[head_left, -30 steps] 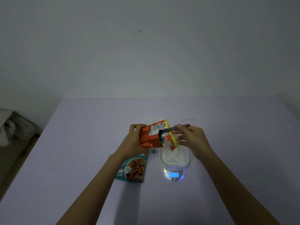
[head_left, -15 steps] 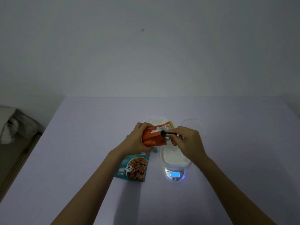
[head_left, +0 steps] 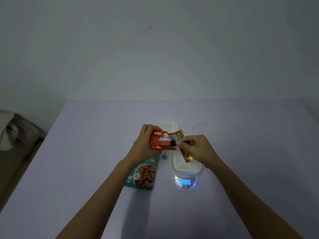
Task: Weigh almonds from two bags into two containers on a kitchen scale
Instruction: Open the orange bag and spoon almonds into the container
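Foil bag (head_left: 159, 141) crumpled in left hand (head_left: 144, 146); right hand (head_left: 198, 149) pinches possibly metal scoop (head_left: 172, 143).

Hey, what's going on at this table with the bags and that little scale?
A person is measuring out almonds. Their left hand grips an orange bag above the table, and their right hand pinches a dark scoop whose end is at the bag's opening. Below, a white container sits on the lit scale; no almonds show in it. A teal almond bag lies flat beside the scale.
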